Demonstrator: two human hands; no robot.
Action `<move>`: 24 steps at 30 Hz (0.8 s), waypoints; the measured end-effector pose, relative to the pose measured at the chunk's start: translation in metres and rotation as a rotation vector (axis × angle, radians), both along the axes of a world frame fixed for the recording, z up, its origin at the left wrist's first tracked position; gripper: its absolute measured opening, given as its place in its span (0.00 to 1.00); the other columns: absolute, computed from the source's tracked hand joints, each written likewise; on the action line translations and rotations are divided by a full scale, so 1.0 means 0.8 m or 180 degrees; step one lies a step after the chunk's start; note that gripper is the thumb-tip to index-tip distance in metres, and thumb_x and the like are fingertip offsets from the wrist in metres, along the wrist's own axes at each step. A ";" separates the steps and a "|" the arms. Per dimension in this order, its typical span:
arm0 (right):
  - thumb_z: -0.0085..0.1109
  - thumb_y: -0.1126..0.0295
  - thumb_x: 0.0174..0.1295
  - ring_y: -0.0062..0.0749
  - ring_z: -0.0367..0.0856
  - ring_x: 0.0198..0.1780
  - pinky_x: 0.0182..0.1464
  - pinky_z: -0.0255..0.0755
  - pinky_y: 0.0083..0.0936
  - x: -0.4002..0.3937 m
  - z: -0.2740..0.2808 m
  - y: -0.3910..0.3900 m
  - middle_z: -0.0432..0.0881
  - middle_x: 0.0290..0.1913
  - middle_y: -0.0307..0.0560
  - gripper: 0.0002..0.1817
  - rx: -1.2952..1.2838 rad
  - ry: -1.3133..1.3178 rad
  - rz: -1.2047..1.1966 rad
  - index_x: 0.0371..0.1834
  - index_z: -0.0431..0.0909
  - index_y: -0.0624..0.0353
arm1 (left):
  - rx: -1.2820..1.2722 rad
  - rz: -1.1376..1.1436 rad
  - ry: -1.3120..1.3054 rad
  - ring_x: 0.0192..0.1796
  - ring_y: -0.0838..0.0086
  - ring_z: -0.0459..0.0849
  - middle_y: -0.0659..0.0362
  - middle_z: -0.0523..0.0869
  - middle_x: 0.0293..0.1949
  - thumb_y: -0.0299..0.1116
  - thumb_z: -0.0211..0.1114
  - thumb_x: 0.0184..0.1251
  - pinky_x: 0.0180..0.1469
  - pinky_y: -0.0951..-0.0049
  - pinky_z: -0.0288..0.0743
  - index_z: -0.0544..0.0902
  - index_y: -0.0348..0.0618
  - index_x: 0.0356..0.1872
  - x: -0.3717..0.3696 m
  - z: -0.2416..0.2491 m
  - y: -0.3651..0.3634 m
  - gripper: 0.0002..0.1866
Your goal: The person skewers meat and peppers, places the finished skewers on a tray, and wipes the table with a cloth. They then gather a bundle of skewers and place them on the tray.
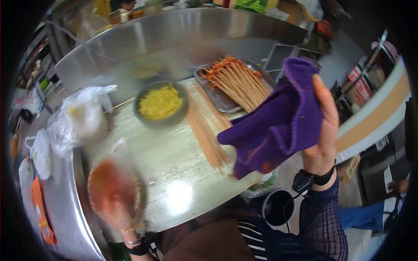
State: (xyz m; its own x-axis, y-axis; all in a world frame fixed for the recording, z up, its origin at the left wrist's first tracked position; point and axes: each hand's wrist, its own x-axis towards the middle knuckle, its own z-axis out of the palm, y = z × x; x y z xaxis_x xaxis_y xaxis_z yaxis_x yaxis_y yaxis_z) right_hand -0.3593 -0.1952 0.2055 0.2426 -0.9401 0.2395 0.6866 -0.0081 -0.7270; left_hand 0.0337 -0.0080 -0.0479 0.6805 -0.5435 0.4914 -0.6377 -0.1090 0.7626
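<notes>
1. Presently, the right hand (324, 130) is raised above the table's right edge, fingers up, closed on a purple cloth (274, 122) held against the palm.
2. The cloth hangs in folds; its long axis runs diagonally, the upper end by the fingertips, the lower corner pointing down-left over the table (174, 174). Reddish stains mark its lower part.
3. The left hand (114, 204), blurred, is at the near-left edge on a bowl of red sauce (111, 187); the exact grip cannot be told.
4. Loose skewers (207, 130) lie lengthwise just left of the cloth.
5. Beyond sit a metal tray of loaded skewers (237, 80) and a bowl of yellow food (160, 103).
6. Plastic bags (80, 115) stand at left.
</notes>
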 end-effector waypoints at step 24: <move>0.56 0.78 0.56 0.57 0.54 0.72 0.72 0.51 0.40 0.382 -0.312 -0.100 0.52 0.73 0.64 0.38 -0.3719 0.4909 0.1204 0.72 0.54 0.53 | -0.0562 -0.0562 0.0285 0.44 0.47 0.79 0.42 0.80 0.41 0.26 0.58 0.54 0.48 0.56 0.74 0.79 0.33 0.42 -0.018 0.033 -0.009 0.14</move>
